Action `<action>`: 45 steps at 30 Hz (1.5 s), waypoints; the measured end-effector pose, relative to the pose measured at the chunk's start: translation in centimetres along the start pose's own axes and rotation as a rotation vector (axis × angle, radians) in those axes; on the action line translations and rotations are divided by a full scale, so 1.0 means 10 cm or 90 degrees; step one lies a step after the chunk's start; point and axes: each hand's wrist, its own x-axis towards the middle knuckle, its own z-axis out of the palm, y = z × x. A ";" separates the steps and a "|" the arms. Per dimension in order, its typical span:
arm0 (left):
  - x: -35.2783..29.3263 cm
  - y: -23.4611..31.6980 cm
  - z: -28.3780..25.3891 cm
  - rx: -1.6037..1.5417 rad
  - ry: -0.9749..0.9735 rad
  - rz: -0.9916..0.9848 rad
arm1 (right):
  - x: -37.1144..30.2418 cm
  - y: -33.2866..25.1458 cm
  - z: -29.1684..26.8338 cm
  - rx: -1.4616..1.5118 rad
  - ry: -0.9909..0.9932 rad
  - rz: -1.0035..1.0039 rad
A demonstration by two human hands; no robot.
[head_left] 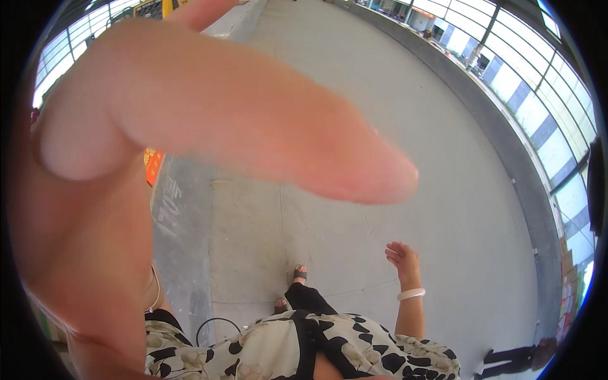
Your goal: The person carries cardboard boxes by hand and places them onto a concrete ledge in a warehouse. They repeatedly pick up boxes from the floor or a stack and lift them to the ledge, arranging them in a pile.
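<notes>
A large, blurred hand [209, 101] fills the left and upper middle of the head view, one finger stretched to the right. It seems to be another person's, since a forearm [166, 303] with a thin bracelet [154, 288], apparently my left, shows behind it. My left hand itself is hidden by that big hand. Over the floor at the lower right, my right hand [402, 258] is held out with nothing in it, fingers loosely extended. A white bangle [411, 294] circles its wrist. My patterned shirt [266, 345] shows along the bottom.
Grey concrete floor [456, 209] lies around my sandalled feet [300, 273]. A raised grey ledge [183, 234] runs along the left. A low wall [506, 120] curves below tall windows at the right. Dark-trousered legs of another person [513, 361] are at the lower right.
</notes>
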 end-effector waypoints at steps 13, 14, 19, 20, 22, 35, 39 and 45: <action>0.91 0.17 1.19 -0.210 0.134 0.093 | -0.39 0.45 -0.68 0.046 0.096 -0.039; 1.08 0.12 1.41 -0.224 0.135 0.094 | -0.33 0.65 -0.83 0.067 0.100 -0.015; 2.01 0.02 2.18 -0.307 0.119 0.086 | -0.48 0.80 -1.55 0.079 0.211 0.028; 2.20 0.05 2.21 -0.332 0.112 0.078 | -0.72 0.75 -1.59 0.095 0.247 0.060; 2.60 0.16 2.29 -0.400 0.086 0.079 | -0.57 0.26 -1.80 0.103 0.254 0.011; 3.03 0.50 4.17 -1.216 -0.019 -0.194 | -1.05 0.22 -3.07 0.173 0.412 0.018; 2.36 0.37 4.90 -1.466 0.153 -0.605 | -1.52 0.60 -3.23 0.212 0.461 0.038; 1.20 0.53 6.08 -1.411 0.198 -0.947 | -2.06 1.27 -3.78 0.265 0.568 0.053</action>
